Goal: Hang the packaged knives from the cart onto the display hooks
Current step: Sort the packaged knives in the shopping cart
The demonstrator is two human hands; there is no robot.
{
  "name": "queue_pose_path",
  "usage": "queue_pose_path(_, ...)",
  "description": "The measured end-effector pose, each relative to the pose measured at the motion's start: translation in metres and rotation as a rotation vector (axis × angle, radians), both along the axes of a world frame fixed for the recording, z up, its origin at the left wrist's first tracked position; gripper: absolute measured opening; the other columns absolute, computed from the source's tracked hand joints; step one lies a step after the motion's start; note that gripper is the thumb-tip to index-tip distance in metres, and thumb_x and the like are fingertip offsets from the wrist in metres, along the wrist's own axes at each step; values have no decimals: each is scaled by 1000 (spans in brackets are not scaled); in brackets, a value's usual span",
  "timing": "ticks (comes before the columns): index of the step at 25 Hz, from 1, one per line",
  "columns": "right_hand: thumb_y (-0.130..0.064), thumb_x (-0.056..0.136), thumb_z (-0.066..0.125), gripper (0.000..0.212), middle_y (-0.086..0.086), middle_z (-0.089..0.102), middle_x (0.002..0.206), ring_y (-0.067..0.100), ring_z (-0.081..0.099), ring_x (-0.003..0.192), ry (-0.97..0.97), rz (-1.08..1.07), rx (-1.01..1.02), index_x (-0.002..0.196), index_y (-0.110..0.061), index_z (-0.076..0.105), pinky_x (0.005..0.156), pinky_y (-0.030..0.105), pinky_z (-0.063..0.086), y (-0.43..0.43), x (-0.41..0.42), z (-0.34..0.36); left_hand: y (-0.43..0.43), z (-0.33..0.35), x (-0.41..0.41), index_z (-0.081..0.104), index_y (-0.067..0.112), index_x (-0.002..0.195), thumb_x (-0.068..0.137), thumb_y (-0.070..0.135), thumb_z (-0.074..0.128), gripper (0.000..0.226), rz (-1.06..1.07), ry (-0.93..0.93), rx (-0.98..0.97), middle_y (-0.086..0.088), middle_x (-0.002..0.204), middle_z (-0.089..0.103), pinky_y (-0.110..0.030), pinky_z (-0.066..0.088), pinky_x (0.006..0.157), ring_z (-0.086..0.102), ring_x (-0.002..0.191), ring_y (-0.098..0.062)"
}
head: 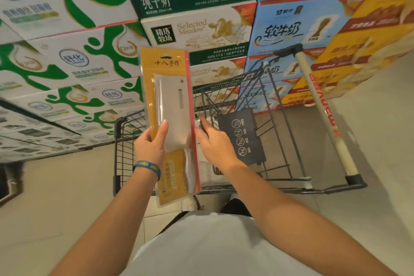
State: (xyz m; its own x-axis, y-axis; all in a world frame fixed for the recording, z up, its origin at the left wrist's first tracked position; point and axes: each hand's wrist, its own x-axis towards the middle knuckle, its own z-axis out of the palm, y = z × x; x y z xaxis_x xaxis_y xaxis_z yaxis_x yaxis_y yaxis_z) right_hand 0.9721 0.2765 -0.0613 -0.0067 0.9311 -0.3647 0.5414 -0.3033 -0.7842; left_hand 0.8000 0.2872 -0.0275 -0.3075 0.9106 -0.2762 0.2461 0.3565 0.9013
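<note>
Stacked green-and-white milk cartons [67,63] fill the left side, above a pale tiled floor [56,197]. The left hand [151,143], with a blue wristband [146,167] at its wrist, grips a packaged cleaver [170,105] by the left edge of its yellow card. The thumb lies across the front of the clear blister and the fingers are curled behind. The pack stands upright, hang-hole end up and handle end down, over the near left corner of the wire shopping cart [125,148].

Just right of the pack, the right hand [215,143] reaches down into the cart. Its fingers are stretched forward to a blurred, clear-wrapped package [207,170] lying against the cart's near wall. I cannot tell whether they have hold of it.

A black child-seat flap [242,136] printed with YES and NO icons hangs inside the cart, beside that hand. The cart's cream handle [322,114] with red lettering runs along its right edge.

Beyond the cart's far edge stand "Selected Meadow" milk cartons [197,31], then blue cartons [291,29], then yellow cartons [369,40] at far right.
</note>
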Motion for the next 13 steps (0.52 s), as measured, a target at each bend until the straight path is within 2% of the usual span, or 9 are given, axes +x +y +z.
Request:
queue_pose_path(2,-63,103,32,66,5,51,153,24,48,138,-17,3,18,157,-26,37,109,38,40,1,5,2,-1,3,-1,55,24,71,88,52,64,34,11,-4,27,23,44,47,-7,36,41,43,40,7)
queue_pose_path(4,-69,99,34,72,1,46,156,18,39,144,-34,-28,98,154,-23,42,114,38,34,3,9,13,1,9,6,53,22,68,86,54,66,39,35,-30,36,20,50,49,-10,39,44,43,45,5)
queue_pose_path(5,-71,95,40,73,-2,50,152,15,42,141,44,-82,119,150,-24,47,114,38,36,4,11,24,3,13,11,56,20,71,85,54,68,38,38,-89,37,17,59,55,-14,45,49,51,53,0)
queue_pose_path(7,-63,90,60,58,-7,68,132,10,63,122,386,-194,78,134,-26,62,107,40,50,6,16,51,12,22,26,68,15,87,81,54,71,39,-7,-320,15,6,83,73,-26,57,67,69,77,-11)
queue_pose_path(8,-53,90,67,43,-7,75,119,12,71,110,549,-241,45,124,-27,68,100,42,57,7,22,61,18,28,37,71,14,99,80,53,72,43,-49,-465,-12,-1,97,76,-33,58,78,72,90,-18)
queue_pose_path(9,-43,91,71,31,-5,78,110,14,74,102,639,-290,58,117,-26,71,92,42,61,8,31,69,23,33,48,70,13,108,80,53,71,49,-104,-581,-43,-6,106,75,-38,58,85,71,99,-24)
queue_pose_path(10,-38,91,72,25,-4,79,106,16,75,99,656,-337,101,113,-26,73,87,39,62,7,41,76,29,36,59,71,14,111,81,54,69,51,-163,-616,-69,-7,107,75,-39,57,86,71,101,-26)
queue_pose_path(11,-35,91,73,21,-3,79,105,16,76,98,655,-387,150,110,-28,74,84,35,63,4,53,81,35,37,70,72,16,106,82,58,64,49,-201,-559,-86,-2,101,76,-38,59,82,72,96,-23)
queue_pose_path(13,-36,91,72,9,-4,78,101,12,74,95,577,-535,259,99,-33,73,80,29,60,-6,77,84,38,30,81,71,19,90,91,62,50,47,-224,-297,-103,5,80,74,-32,58,68,69,79,-17)
